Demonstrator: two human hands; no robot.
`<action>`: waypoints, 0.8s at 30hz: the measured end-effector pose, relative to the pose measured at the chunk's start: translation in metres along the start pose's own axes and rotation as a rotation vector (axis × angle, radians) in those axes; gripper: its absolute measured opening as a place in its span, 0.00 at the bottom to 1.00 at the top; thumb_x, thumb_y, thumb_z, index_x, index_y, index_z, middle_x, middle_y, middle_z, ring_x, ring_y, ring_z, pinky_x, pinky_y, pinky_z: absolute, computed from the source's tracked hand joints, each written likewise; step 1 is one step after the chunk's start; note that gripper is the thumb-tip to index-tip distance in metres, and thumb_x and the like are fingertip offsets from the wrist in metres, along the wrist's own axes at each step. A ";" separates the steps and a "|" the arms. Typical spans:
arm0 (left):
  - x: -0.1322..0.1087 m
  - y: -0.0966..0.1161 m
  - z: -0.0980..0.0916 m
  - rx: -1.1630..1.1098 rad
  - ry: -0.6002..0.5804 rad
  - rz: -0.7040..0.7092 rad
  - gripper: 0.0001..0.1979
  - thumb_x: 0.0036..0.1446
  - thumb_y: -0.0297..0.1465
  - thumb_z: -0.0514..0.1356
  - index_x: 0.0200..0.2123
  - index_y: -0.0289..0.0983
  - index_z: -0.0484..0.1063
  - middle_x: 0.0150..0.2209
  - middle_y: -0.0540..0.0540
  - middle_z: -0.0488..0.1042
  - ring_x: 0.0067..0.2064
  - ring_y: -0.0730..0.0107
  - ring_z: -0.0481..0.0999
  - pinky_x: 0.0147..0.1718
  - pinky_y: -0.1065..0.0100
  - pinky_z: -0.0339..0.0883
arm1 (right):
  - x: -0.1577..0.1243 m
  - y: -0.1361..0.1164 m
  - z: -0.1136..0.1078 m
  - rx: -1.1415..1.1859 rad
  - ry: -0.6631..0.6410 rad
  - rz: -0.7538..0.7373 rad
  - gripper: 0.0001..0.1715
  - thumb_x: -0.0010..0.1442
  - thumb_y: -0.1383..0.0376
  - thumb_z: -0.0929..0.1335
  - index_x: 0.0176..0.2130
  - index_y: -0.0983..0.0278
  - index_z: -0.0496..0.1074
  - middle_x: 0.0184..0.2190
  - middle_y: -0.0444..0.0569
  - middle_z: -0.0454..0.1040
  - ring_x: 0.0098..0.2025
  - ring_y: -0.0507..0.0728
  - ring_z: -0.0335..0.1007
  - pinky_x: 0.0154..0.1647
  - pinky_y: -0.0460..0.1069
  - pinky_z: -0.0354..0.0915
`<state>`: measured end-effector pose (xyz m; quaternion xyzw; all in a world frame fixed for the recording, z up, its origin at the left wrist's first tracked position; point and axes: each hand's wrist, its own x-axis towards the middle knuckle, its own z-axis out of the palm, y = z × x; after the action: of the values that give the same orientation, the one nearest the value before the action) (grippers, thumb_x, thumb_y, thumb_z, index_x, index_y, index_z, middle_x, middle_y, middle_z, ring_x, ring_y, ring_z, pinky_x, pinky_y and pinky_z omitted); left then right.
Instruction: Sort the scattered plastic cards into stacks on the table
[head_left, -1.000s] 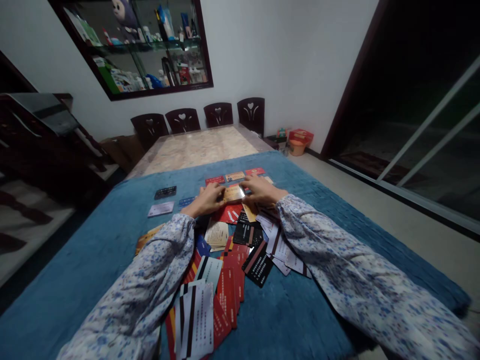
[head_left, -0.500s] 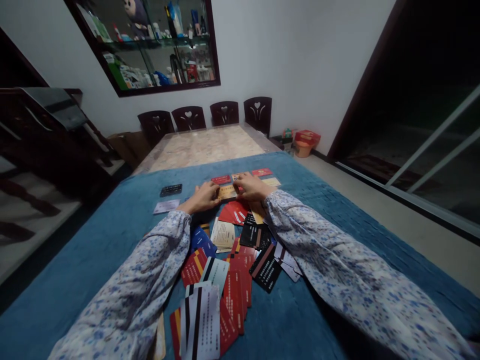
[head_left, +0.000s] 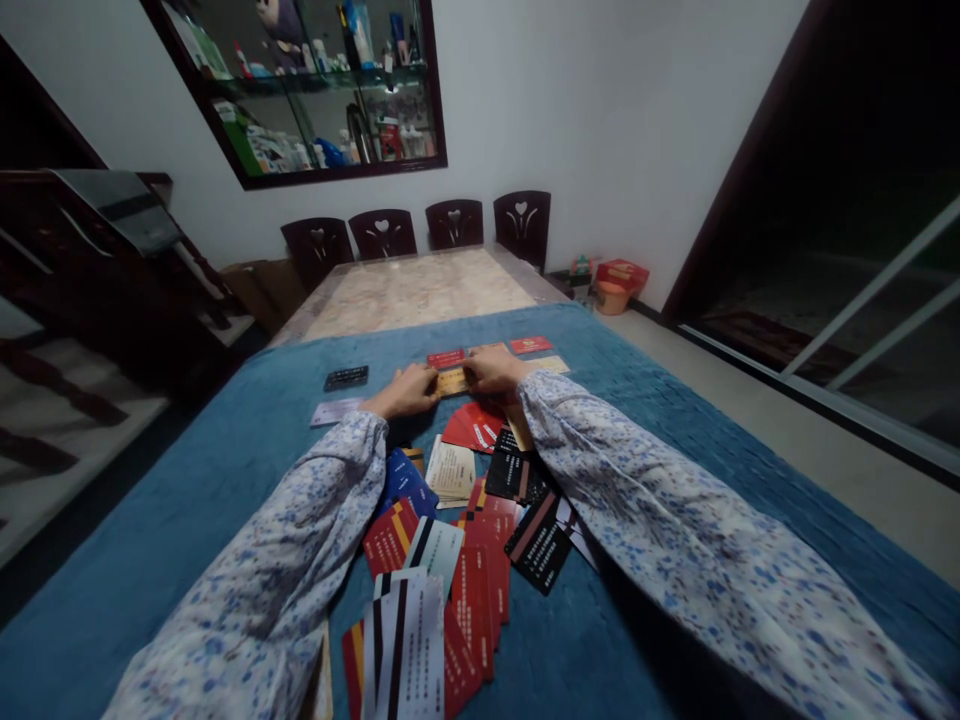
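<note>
A gold card (head_left: 451,381) lies flat on the blue cloth between my hands. At its left end, the bent fingers of my left hand (head_left: 409,390) grip the edge. My right hand (head_left: 495,370) has its fingers curled at the right end of the same card and hides part of it. Just behind are a red card (head_left: 445,357) and an orange-toned card (head_left: 487,349), the latter partly covered by my right hand. Below my hands is a fan of red cards (head_left: 472,428), with cream cards (head_left: 451,468) and black cards (head_left: 511,470) nearby.
A loose spread of red, white and blue cards (head_left: 409,490) fills the near cloth (head_left: 225,480). At the left lie a black card (head_left: 346,378) and a lilac card (head_left: 336,412). Another red card (head_left: 531,345) is at the right. Chairs (head_left: 523,228) stand past the table.
My right hand has shifted a little left, closer to my left hand along the gold card. The view has moved slightly. The other cards stay in place.
</note>
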<state>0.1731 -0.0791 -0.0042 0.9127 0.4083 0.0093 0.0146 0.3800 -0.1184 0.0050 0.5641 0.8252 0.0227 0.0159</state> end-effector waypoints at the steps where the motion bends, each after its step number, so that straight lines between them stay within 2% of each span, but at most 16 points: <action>1: 0.001 0.000 0.000 0.006 -0.011 0.002 0.16 0.55 0.33 0.61 0.46 0.36 0.78 0.51 0.36 0.77 0.54 0.47 0.75 0.52 0.54 0.70 | 0.001 0.000 0.000 -0.002 -0.011 0.000 0.22 0.60 0.61 0.72 0.52 0.65 0.80 0.55 0.61 0.77 0.55 0.67 0.74 0.48 0.51 0.67; 10: 0.013 -0.003 0.002 0.051 -0.029 0.057 0.12 0.53 0.29 0.61 0.41 0.33 0.79 0.47 0.36 0.78 0.47 0.54 0.78 0.49 0.62 0.72 | 0.006 -0.002 -0.002 0.054 -0.069 -0.025 0.21 0.61 0.67 0.70 0.52 0.71 0.80 0.50 0.62 0.82 0.51 0.63 0.78 0.46 0.46 0.67; 16: 0.012 -0.003 0.003 0.044 -0.036 0.071 0.14 0.52 0.27 0.59 0.41 0.33 0.78 0.47 0.35 0.77 0.47 0.53 0.78 0.48 0.61 0.72 | 0.007 -0.003 -0.001 0.074 -0.077 -0.039 0.21 0.59 0.69 0.70 0.52 0.68 0.81 0.50 0.60 0.82 0.51 0.62 0.79 0.47 0.46 0.68; 24: 0.010 -0.003 0.004 0.018 -0.032 0.066 0.11 0.52 0.27 0.59 0.40 0.33 0.76 0.46 0.36 0.75 0.45 0.56 0.77 0.48 0.62 0.72 | 0.011 -0.001 0.004 0.080 -0.065 -0.094 0.25 0.58 0.72 0.69 0.55 0.66 0.79 0.52 0.59 0.81 0.53 0.61 0.78 0.49 0.46 0.68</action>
<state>0.1778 -0.0701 -0.0080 0.9257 0.3780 -0.0086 0.0128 0.3753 -0.1082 0.0008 0.5252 0.8502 -0.0293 0.0209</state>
